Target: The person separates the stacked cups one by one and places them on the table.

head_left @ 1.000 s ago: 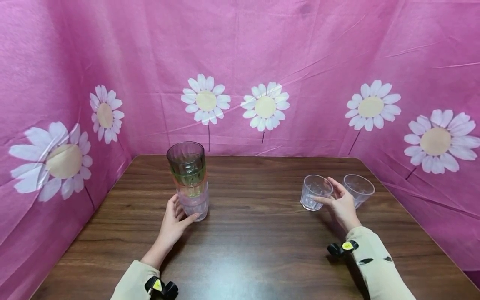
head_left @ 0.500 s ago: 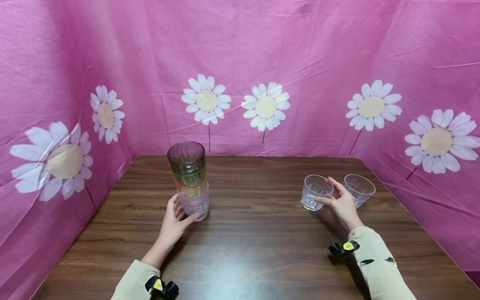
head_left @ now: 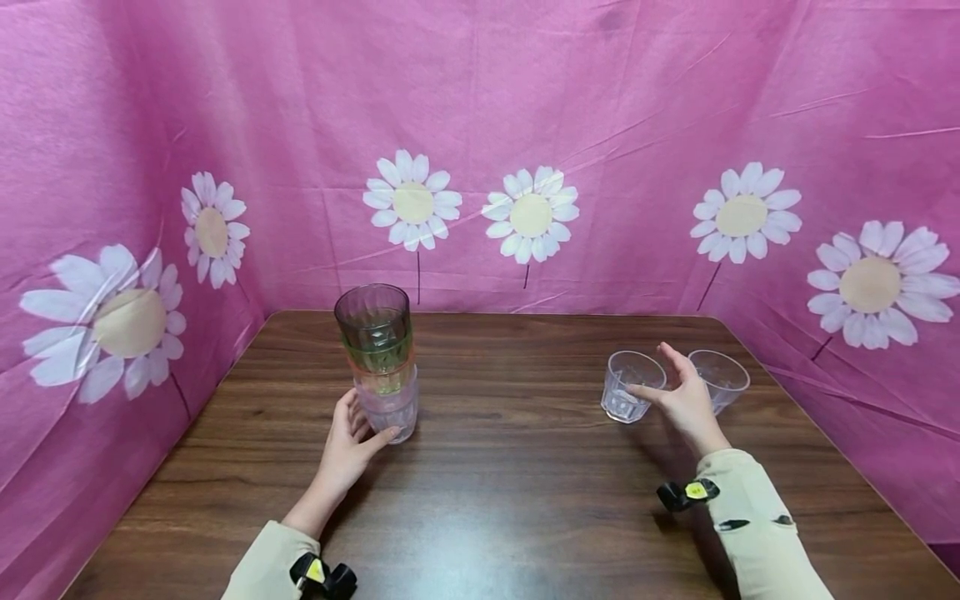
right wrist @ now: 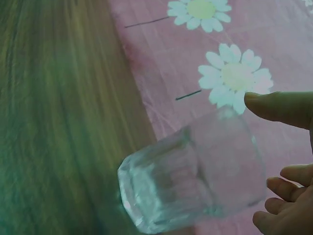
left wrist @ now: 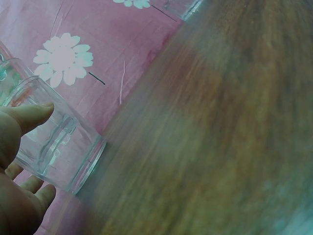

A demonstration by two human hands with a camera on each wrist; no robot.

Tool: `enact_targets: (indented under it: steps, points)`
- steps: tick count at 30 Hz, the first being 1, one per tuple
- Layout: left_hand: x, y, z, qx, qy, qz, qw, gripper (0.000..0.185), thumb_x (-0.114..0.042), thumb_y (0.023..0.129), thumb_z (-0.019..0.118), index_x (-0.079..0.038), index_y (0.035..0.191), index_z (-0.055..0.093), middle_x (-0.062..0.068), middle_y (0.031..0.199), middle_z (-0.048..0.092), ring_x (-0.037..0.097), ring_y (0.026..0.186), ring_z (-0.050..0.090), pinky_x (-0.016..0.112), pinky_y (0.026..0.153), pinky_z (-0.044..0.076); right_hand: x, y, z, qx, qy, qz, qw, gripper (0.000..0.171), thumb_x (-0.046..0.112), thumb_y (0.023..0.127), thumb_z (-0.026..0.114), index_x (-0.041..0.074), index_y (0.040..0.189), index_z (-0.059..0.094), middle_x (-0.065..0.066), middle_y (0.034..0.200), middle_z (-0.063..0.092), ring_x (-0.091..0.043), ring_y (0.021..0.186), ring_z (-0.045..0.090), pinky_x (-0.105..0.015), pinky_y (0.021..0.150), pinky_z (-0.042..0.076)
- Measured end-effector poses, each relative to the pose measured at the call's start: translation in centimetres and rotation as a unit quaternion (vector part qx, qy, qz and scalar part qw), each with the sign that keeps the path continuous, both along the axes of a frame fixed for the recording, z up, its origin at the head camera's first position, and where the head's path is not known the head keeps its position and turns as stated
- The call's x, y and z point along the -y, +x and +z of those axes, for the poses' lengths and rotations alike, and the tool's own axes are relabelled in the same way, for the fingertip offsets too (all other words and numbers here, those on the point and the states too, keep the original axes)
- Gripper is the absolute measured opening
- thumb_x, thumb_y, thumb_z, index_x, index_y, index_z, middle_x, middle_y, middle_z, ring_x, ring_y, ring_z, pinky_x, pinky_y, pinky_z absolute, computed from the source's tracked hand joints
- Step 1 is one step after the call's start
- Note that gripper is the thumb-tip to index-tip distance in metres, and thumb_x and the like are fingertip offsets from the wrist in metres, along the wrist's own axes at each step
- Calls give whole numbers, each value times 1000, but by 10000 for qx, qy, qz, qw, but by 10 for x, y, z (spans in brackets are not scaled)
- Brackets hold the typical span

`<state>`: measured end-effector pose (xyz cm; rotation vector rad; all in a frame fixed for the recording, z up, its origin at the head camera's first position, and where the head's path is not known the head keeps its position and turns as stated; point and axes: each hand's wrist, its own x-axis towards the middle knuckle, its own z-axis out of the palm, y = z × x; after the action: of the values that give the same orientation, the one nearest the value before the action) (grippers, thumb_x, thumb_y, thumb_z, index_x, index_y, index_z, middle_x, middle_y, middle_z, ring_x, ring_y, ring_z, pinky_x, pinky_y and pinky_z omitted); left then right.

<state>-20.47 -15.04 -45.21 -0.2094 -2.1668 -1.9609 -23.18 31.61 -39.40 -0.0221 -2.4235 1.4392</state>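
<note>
While stack of cups is gripped by left hand, clear cup sits upright just left of released right hand, untouched.

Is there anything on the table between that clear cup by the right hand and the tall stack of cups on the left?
Nothing visible. Between the clear cup beside the right hand and the stack of cups that the left hand holds at its base, there is only bare wooden table. A second clear cup stands on the hand's far side.
</note>
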Motion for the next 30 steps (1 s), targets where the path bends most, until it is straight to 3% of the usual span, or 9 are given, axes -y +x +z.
enact_targets:
  steps: [7,13,16,20,26,30]
  points:
    - [0,0,-1,18,-12,0,10000,82,12,83,71,9,147,20,33,146,37,43,134,38,49,111,33,16,0,17,-272,-69,-21,9996,96,4,77,82,-7,153,24,-28,154,32,-40,145,22,-45,120,17]
    - [1,0,0,7,9,-7,10000,82,12,83,71,9,147,20,32,146,37,43,134,38,23,103,37,39,-3,33,-425,-491,203,9977,93,0,80,81,-3,154,25,-24,154,35,-33,146,22,-39,120,17]
    - [1,0,0,-44,-4,-9,10000,81,12,83,71,9,146,21,33,146,38,43,133,39,15,98,36,51,-6,39,-531,-466,340,9969,89,0,81,80,-3,153,28,-23,153,38,-32,146,26,-38,120,20]
    - [1,0,0,-52,-22,-1,10000,81,12,83,71,9,146,21,32,146,38,43,133,39,19,100,37,65,-12,43,-612,-500,624,9949,88,1,82,79,-3,154,28,-22,154,37,-31,145,27,-38,119,22]
    - [1,0,0,7,17,-16,10000,82,11,83,71,8,147,21,31,146,38,41,133,39,26,104,37,91,-17,50,-555,-1180,1143,9848,88,-4,83,75,-3,155,24,-20,156,35,-26,147,22,-36,120,19]
    - [1,0,0,6,0,-8,10000,82,12,83,71,8,147,21,32,146,38,42,133,39,32,107,37,113,-22,54,-592,-1260,1358,9809,87,-5,83,75,-4,154,26,-20,154,37,-26,146,26,-32,119,21]
